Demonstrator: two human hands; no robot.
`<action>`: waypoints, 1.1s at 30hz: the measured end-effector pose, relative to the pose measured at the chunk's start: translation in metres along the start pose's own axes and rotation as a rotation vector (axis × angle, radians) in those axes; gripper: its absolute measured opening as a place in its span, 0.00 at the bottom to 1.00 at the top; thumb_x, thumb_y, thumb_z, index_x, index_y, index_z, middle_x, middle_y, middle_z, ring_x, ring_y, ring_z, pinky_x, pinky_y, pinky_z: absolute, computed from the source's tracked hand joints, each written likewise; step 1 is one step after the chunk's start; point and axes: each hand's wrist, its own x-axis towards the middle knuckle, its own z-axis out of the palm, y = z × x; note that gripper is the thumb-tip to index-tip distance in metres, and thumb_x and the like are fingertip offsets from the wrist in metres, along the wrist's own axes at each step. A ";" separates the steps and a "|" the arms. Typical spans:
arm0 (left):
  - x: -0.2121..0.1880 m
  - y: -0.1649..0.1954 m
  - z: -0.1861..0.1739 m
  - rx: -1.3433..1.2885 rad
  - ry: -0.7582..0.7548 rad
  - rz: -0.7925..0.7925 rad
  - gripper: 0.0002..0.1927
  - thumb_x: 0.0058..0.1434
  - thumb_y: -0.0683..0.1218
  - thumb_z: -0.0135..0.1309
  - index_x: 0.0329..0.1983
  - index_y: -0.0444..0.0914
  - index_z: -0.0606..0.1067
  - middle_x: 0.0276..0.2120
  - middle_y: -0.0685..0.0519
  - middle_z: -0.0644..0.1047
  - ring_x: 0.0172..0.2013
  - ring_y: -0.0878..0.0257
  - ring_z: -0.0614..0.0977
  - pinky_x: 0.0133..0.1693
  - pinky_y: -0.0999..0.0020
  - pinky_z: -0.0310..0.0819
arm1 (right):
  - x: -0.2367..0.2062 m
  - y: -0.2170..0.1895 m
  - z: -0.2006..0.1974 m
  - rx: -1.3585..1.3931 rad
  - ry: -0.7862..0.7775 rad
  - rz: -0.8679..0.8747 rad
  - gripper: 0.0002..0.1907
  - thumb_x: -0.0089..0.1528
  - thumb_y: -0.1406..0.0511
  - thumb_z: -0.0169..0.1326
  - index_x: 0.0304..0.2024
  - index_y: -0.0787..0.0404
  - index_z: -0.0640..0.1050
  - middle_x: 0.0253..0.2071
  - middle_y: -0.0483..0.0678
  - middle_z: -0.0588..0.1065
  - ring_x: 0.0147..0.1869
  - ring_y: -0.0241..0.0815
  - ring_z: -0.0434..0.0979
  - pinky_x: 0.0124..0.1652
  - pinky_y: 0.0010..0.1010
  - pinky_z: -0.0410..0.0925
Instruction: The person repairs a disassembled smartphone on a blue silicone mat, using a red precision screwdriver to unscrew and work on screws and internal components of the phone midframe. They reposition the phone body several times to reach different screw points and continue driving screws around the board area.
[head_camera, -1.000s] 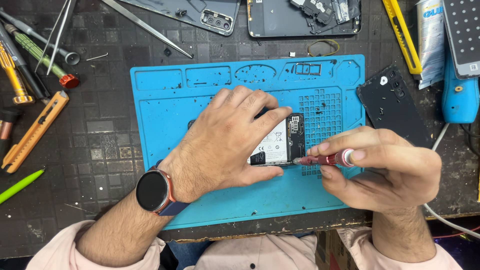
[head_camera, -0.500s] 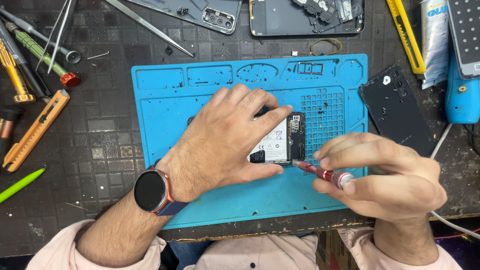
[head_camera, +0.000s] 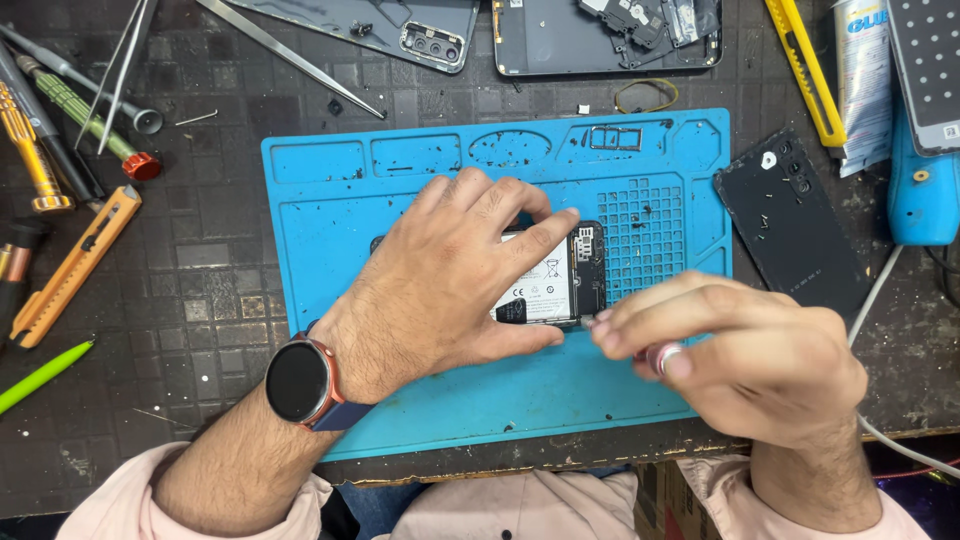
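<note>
A person's left hand (head_camera: 455, 280) lies flat across an opened smartphone (head_camera: 560, 278) at the centre of a blue silicone repair mat (head_camera: 330, 220), fingers spread and pressing down, thumb along the phone's near edge, pinning it rather than gripping it. A round wristwatch (head_camera: 297, 382) sits on that wrist, near the mat's front-left corner. The phone's back is off, showing a white battery label and a dark board at its right end. Right of the phone, the right hand (head_camera: 745, 360) pinches a small red-handled precision screwdriver (head_camera: 660, 357) between thumb and fingertips, closed narrowly around the shaft, its tip at the phone's lower right corner; the tip itself is blurred. Judging from this, the step goes best with the driver upright over the screw, light downward pressure, and the flat hand holding the phone square on the mat. Left of the mat lie an orange utility knife (head_camera: 75, 265) and other hand tools; right of it, a black back cover (head_camera: 790, 225).
</note>
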 end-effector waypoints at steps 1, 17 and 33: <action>0.000 0.000 0.000 0.001 -0.002 0.001 0.42 0.48 0.62 0.69 0.61 0.37 0.73 0.49 0.48 0.73 0.46 0.51 0.73 0.45 0.54 0.68 | -0.001 0.001 0.000 0.056 0.027 0.052 0.08 0.60 0.78 0.56 0.35 0.67 0.70 0.41 0.57 0.80 0.47 0.55 0.86 0.48 0.48 0.82; -0.001 -0.002 -0.001 0.012 0.008 0.004 0.42 0.47 0.61 0.70 0.61 0.37 0.73 0.49 0.48 0.73 0.46 0.50 0.73 0.45 0.54 0.68 | -0.003 0.007 0.001 -0.200 -0.022 -0.122 0.14 0.55 0.73 0.65 0.38 0.60 0.72 0.45 0.57 0.76 0.52 0.59 0.83 0.52 0.48 0.79; -0.001 -0.001 -0.003 0.016 -0.012 -0.012 0.43 0.47 0.62 0.70 0.62 0.37 0.73 0.50 0.49 0.73 0.46 0.51 0.73 0.46 0.54 0.67 | -0.008 0.009 0.002 0.061 0.076 0.070 0.12 0.62 0.79 0.52 0.44 0.64 0.66 0.44 0.58 0.77 0.50 0.61 0.84 0.52 0.53 0.82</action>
